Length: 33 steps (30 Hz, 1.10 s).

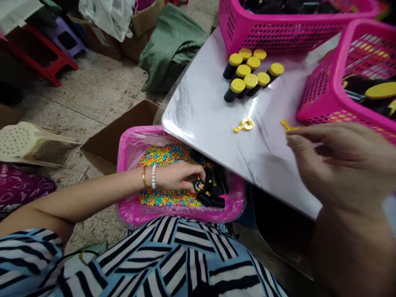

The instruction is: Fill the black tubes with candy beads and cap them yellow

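My left hand (182, 175), with bracelets at the wrist, is inside a pink plastic basin (125, 165). Its fingers curl around a black tube (204, 186) whose open mouth shows coloured beads. Small round multicoloured beads (167, 154) fill much of the basin, and several black tubes (213, 201) lie at its right side. Over the table's right part, my right hand (343, 161) pinches a small yellow plastic piece (289, 126) at its fingertips, slightly blurred. A yellow ring-shaped piece with a short stem (246, 125) lies flat on the tabletop to the left of it.
Several black tubes with yellow caps (243, 71) stand grouped on the white marbled table (198, 107). Two pink baskets (278, 31) (324, 78) holding black and yellow parts are behind and to the right. A cardboard box (114, 136), green sack (173, 45) and cream stool (21, 140) occupy the floor.
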{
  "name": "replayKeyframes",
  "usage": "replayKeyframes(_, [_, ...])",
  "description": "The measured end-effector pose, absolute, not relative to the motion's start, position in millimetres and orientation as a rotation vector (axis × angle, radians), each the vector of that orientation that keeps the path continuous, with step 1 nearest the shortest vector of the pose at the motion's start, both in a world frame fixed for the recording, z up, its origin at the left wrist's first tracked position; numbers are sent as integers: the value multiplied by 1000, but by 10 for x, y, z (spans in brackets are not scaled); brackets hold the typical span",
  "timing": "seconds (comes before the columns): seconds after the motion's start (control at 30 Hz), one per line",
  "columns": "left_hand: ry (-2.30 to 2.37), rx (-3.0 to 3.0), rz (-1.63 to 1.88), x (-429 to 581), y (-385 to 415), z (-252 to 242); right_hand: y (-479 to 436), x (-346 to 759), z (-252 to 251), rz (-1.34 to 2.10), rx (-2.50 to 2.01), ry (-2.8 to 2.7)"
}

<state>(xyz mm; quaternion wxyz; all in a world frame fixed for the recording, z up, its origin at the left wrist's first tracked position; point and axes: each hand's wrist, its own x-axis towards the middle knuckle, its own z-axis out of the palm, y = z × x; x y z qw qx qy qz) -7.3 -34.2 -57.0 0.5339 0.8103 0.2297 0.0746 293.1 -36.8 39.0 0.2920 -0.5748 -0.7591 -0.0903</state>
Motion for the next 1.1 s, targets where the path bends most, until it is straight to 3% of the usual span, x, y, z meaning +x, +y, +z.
replayKeyframes(0.17, [329,1876,513,16,-295,-188,-240,2742,263,-366,-1439,-2139])
replayKeyframes(0.3, [409,2093,743,120,-88,118,-110,2725,227,-273,-1435,-2239])
replayKeyframes(0.47, [769,2274,708,279,250,7,120,2658,198,-204,-1468,-2508])
replayKeyframes(0.67, [804,2260,807,333,253,-147,280,2617,247,-133,-1763,-2588])
replayKeyframes(1.03, [777,2361,840,333,242,-130,-17,2677,227,1172,-1694,-1672])
replayKeyframes(1.1, [779,2374,847,332,236,-147,-28,2668,180,1278,-1721,-1575])
